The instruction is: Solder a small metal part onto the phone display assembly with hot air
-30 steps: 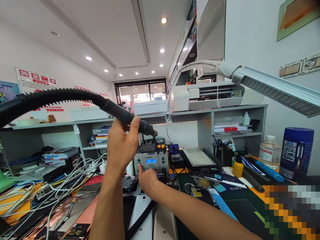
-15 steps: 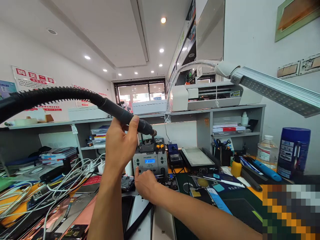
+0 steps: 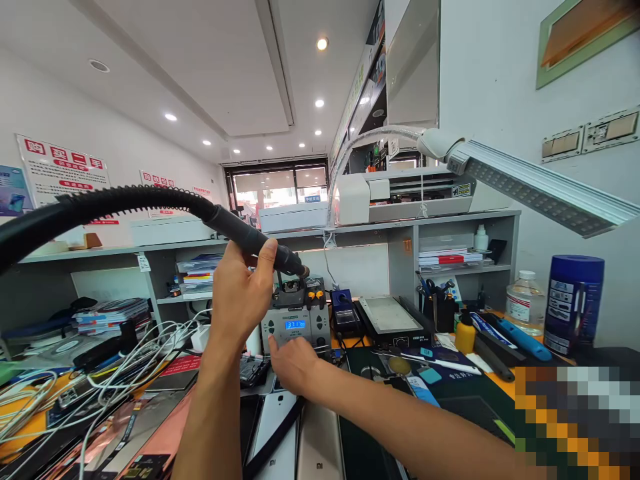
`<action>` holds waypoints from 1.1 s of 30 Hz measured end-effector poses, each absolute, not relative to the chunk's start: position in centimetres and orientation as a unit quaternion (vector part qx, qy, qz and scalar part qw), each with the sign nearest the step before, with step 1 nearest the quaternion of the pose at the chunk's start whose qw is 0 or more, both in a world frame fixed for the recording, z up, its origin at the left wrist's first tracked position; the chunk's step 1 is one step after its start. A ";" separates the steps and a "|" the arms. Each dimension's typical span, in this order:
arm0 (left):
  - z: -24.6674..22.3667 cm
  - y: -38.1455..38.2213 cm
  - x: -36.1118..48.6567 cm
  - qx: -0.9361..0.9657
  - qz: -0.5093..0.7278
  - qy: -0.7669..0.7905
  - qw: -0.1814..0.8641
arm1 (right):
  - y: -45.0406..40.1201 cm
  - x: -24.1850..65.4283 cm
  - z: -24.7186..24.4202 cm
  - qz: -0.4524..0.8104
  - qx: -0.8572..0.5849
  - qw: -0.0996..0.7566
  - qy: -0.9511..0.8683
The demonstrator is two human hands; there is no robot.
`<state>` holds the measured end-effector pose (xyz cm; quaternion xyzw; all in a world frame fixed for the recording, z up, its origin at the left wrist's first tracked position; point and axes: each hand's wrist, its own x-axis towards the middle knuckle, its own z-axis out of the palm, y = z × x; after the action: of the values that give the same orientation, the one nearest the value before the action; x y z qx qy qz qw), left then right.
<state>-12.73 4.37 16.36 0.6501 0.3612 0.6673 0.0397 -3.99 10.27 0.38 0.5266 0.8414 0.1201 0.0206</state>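
My left hand (image 3: 245, 287) is wrapped round the handle of a black hot air gun (image 3: 245, 237), held up with its metal nozzle pointing right and slightly down. A ribbed hose (image 3: 135, 198) runs from the gun to the left edge. Below the nozzle stands a grey hot air station (image 3: 295, 313) with a lit blue display reading about 371. My right hand (image 3: 295, 363) reaches across to its front panel. The index finger is stretched out at the left buttons, the other fingers are curled and nothing shows in them. Whether the fingertip presses a button, I cannot tell.
Phone backs (image 3: 320, 440) lie in front of the station. Tangled white cables (image 3: 120, 373) fill the left side. To the right are a flat heating plate (image 3: 393, 313), a yellow bottle (image 3: 465, 335) and a blue canister (image 3: 574, 303). An LED lamp (image 3: 545, 187) hangs over the right.
The view has shifted slightly, moving the background a little to the left. My left hand still holds the hot air gun, and my right index finger stays at the station's left buttons.
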 end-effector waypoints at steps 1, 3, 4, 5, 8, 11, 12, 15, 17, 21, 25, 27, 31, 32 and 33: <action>16.4 4.4 -12.8 0.650 0.667 0.362 0.040 | 10.6 -4.1 0.5 0.121 0.532 0.019 0.838; 16.4 4.4 -12.9 0.649 0.668 0.362 0.039 | 11.4 -4.6 0.6 0.121 0.547 0.017 0.828; 16.4 4.4 -12.9 0.649 0.668 0.362 0.038 | 11.7 -4.8 0.6 0.120 0.556 0.016 0.822; 16.4 4.3 -13.0 0.648 0.669 0.362 0.037 | 12.0 -5.0 0.7 0.119 0.565 0.015 0.816; 16.5 4.2 -13.2 0.645 0.672 0.362 0.035 | 12.5 -5.5 0.6 0.112 0.584 0.019 0.803; 16.4 4.0 -13.4 0.641 0.676 0.362 0.035 | 12.7 -5.5 0.5 0.105 0.589 0.033 0.800; 16.4 4.0 -13.4 0.641 0.676 0.362 0.035 | 12.7 -5.4 0.5 0.103 0.589 0.038 0.800; 16.4 3.9 -13.5 0.642 0.676 0.361 0.037 | 12.7 -5.3 0.6 0.098 0.590 0.049 0.800; 16.5 3.8 -13.4 0.642 0.675 0.361 0.039 | 12.6 -5.3 0.8 0.098 0.590 0.050 0.799; 16.7 3.8 -13.3 0.642 0.674 0.362 0.043 | 12.3 -5.6 0.9 0.100 0.596 0.046 0.795; 16.7 3.7 -13.4 0.640 0.678 0.358 0.043 | 12.2 -5.8 0.8 0.101 0.597 0.048 0.794; 16.6 3.8 -13.4 0.639 0.680 0.358 0.044 | 12.3 -5.9 0.7 0.101 0.597 0.048 0.794; 16.5 3.9 -13.4 0.640 0.679 0.357 0.044 | 12.4 -6.0 0.7 0.098 0.599 0.048 0.794; 16.5 4.0 -13.3 0.641 0.679 0.356 0.044 | 12.4 -6.0 0.7 0.098 0.599 0.049 0.793; 16.5 4.0 -13.3 0.642 0.678 0.355 0.044 | 12.4 -6.0 0.7 0.098 0.600 0.049 0.793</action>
<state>-13.31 4.00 16.54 0.6423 0.3545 0.6781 0.0445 -6.00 12.41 0.73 0.5998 0.7926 0.0979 0.0488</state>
